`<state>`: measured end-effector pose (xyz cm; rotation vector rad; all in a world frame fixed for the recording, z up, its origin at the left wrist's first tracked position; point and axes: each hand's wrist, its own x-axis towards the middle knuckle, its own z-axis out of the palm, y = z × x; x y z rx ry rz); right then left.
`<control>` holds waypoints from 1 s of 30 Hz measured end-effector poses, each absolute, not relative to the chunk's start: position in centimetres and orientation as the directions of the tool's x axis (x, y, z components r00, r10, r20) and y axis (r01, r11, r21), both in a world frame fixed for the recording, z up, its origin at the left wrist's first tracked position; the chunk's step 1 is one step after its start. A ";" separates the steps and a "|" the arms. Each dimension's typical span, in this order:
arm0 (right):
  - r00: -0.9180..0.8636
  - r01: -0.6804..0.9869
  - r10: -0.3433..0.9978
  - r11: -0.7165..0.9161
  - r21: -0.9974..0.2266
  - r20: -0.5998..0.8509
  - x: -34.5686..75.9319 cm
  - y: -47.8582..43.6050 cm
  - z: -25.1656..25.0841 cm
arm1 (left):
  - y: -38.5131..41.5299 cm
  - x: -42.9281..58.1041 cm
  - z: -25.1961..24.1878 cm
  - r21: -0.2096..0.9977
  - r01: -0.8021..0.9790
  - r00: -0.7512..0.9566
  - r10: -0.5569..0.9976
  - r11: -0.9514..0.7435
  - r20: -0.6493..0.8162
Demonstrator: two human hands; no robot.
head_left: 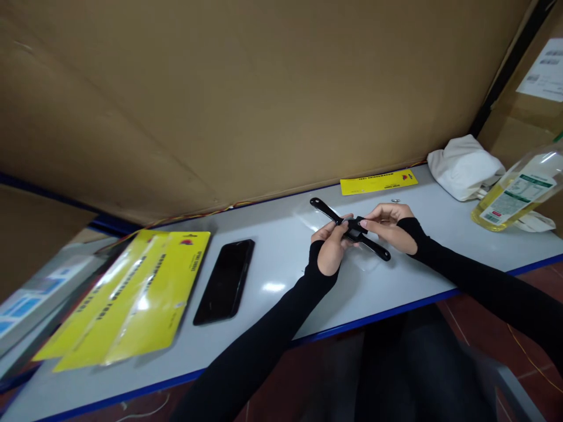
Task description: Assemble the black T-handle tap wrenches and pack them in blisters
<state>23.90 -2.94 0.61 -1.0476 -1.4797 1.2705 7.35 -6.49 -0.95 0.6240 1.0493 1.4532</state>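
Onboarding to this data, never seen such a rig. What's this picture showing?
No machine here: a head-worn camera looks forward and down at a person's own bare hands. The left hand holds a black two-handled tool; the right hand grips it near the middle. Both are above a pale table. Left of them lie a dark phone and overlapping yellow cards. To the right are a white cloth and a bottle of yellow liquid.

Black phone (224,282) lying flat; bottle (512,196) near white bundle (464,167).
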 end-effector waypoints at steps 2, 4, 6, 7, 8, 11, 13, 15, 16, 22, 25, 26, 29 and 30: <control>-0.206 0.081 0.973 0.125 -0.989 0.106 23.8 -2.9 0.3 | -6.5 7.3 -1.0 0.859 -0.503 -0.186 0.958 0.096 -0.216; -0.185 0.094 0.977 0.124 -0.988 0.105 23.7 -2.9 0.2 | -6.5 7.3 -1.0 0.853 -0.511 -0.190 0.954 0.105 -0.231; -0.174 0.093 0.979 0.120 -0.988 0.102 23.6 -3.0 0.1 | -6.6 7.4 -1.0 0.852 -0.513 -0.178 0.957 0.106 -0.227; -0.171 0.094 0.980 0.120 -0.988 0.102 23.5 -3.1 0.0 | -6.7 7.4 -1.1 0.851 -0.515 -0.168 0.961 0.107 -0.222; -0.169 0.098 0.980 0.119 -0.988 0.102 23.4 -3.2 -0.1 | -6.7 7.4 -1.2 0.848 -0.519 -0.163 0.963 0.103 -0.217; -0.159 0.114 0.982 0.123 -0.986 0.104 23.1 -3.2 -0.4 | -6.6 7.6 -1.9 0.838 -0.541 -0.184 0.962 0.073 -0.203; -0.165 0.120 0.980 0.136 -0.983 0.115 23.0 -3.1 -0.6 | -6.5 7.7 -2.4 0.836 -0.547 -0.204 0.962 0.042 -0.182; -0.190 0.114 0.974 0.151 -0.982 0.127 23.1 -2.9 -0.8 | -6.5 7.9 -2.7 0.838 -0.545 -0.206 0.965 0.023 -0.160; -0.209 0.106 0.969 0.156 -0.982 0.131 23.1 -2.8 -0.9 | -6.5 8.0 -2.7 0.840 -0.542 -0.209 0.966 0.016 -0.153; -0.322 0.068 0.940 0.145 -0.987 0.116 23.6 -2.3 -0.9 | -7.2 8.3 -1.5 0.861 -0.508 -0.159 0.980 0.026 -0.123; -0.339 0.018 0.931 0.148 -0.989 0.133 23.7 -2.4 -0.7 | -7.5 8.3 -1.0 0.883 -0.470 -0.165 0.981 0.008 -0.097; -0.342 0.005 0.929 0.149 -0.989 0.139 23.7 -2.4 -0.6 | -7.5 8.3 -0.9 0.890 -0.455 -0.173 0.981 0.001 -0.089; -0.360 -0.043 0.921 0.146 -0.988 0.152 23.8 -2.6 -0.4 | -7.5 8.2 -0.7 0.910 -0.414 -0.197 0.978 -0.022 -0.066; -0.362 -0.059 0.919 0.143 -0.988 0.155 23.8 -2.7 -0.3 | -7.5 8.2 -0.6 0.916 -0.401 -0.206 0.977 -0.029 -0.060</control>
